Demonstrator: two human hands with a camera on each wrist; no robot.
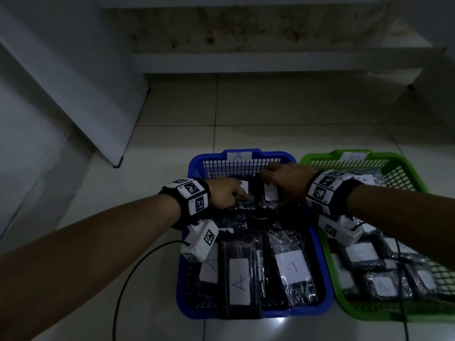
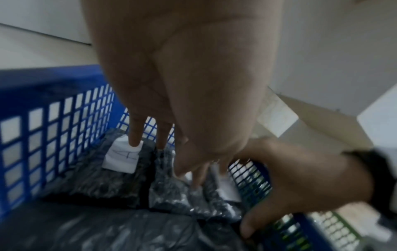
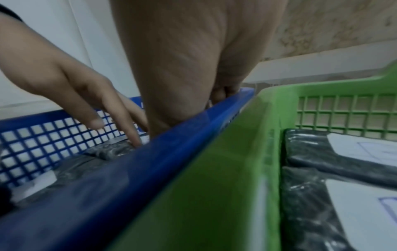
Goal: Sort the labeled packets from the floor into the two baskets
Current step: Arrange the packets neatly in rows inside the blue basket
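Observation:
The blue basket (image 1: 295, 312), tagged A on its far wall, holds several black packets with white A labels (image 1: 238, 281). Both hands reach into its far end. My left hand (image 1: 229, 193) lies with straight fingers (image 2: 135, 135) touching the label of a far packet (image 2: 120, 169). My right hand (image 1: 285, 183) spreads over the neighbouring packet (image 1: 270, 193); its fingers point down onto the packet and its thumb (image 2: 247, 227) is by the basket's right wall. The green basket (image 1: 406, 166) stands touching on the right, with several packets (image 1: 382, 286) showing B labels.
A black cable (image 1: 138, 262) loops over the tiled floor left of the blue basket. A white slanted board (image 1: 81, 82) leans at the left. A stained wall with a low step (image 1: 270, 62) runs behind the baskets. Another cable crosses the green basket.

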